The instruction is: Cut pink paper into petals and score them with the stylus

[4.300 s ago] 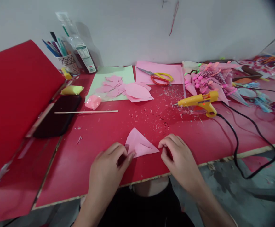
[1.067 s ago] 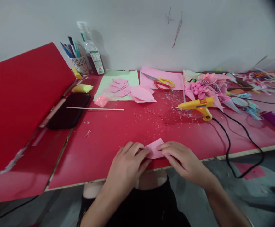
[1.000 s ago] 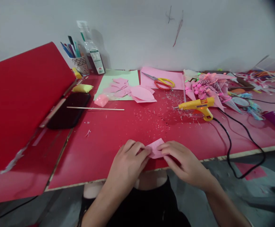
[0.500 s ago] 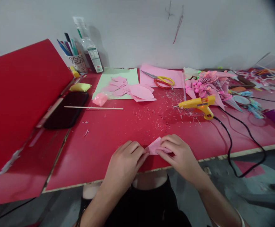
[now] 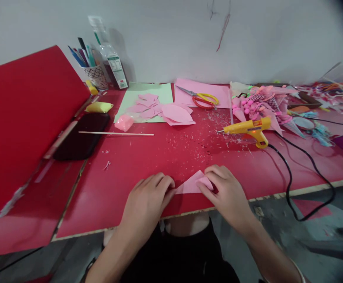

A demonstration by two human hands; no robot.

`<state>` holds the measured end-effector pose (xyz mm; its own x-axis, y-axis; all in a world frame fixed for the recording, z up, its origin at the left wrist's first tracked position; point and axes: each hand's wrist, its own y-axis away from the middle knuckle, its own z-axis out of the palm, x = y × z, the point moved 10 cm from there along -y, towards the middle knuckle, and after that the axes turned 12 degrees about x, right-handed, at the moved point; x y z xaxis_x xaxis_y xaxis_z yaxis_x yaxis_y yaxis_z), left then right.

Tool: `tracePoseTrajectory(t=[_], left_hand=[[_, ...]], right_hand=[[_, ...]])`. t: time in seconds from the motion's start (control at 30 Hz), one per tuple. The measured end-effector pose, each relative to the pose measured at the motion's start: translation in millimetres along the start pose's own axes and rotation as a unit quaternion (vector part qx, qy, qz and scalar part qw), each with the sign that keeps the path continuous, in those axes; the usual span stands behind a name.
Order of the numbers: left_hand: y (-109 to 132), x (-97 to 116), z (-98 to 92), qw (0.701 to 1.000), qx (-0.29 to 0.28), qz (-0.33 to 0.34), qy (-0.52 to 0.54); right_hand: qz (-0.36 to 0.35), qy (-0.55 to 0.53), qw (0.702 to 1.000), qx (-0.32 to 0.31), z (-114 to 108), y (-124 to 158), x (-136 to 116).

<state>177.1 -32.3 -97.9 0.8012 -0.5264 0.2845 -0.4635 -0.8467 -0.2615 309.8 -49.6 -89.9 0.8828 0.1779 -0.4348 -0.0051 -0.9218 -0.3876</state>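
A small piece of pink paper (image 5: 190,185) lies near the front edge of the red table, its right end curled into a roll. My right hand (image 5: 224,190) pinches that curled end between thumb and fingers. At the paper's left tip, my left hand (image 5: 152,196) is closed, thumb against the fingers, gripping the corner. Beyond the hands, a yellow glue gun (image 5: 249,130) rests on its side with a small orange light showing. Cut pink paper pieces (image 5: 177,114) lie at the back on a pale green sheet (image 5: 164,91).
Scissors (image 5: 202,98) lie on a pink sheet at the back. Pink paper cones (image 5: 265,103) are heaped at the right. A thin stick (image 5: 124,134) crosses a black phone (image 5: 83,137). The glue gun's cord (image 5: 289,188) hangs over the front edge. A pen cup (image 5: 95,76) stands beside a bottle (image 5: 116,68).
My left hand has shifted left toward the paper's tip, so more of the paper shows. My right hand keeps hold of the end, now curled rounder.
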Motion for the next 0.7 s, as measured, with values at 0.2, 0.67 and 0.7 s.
tracePoseTrajectory(t=[0.2, 0.67, 0.7], left_hand=[[-3, 8, 0.5, 0.998, -0.019, 0.053, -0.002], [24, 50, 13.2, 0.97, -0.046, 0.237, -0.034], [25, 47, 12.2, 0.97, -0.043, 0.235, -0.038]], right_hand=[[0.022, 0.036, 0.999, 0.018, -8, 3, 10], [0.002, 0.064, 0.998, 0.023, -6, 4, 8], [0.001, 0.064, 0.998, 0.026, -6, 5, 7]])
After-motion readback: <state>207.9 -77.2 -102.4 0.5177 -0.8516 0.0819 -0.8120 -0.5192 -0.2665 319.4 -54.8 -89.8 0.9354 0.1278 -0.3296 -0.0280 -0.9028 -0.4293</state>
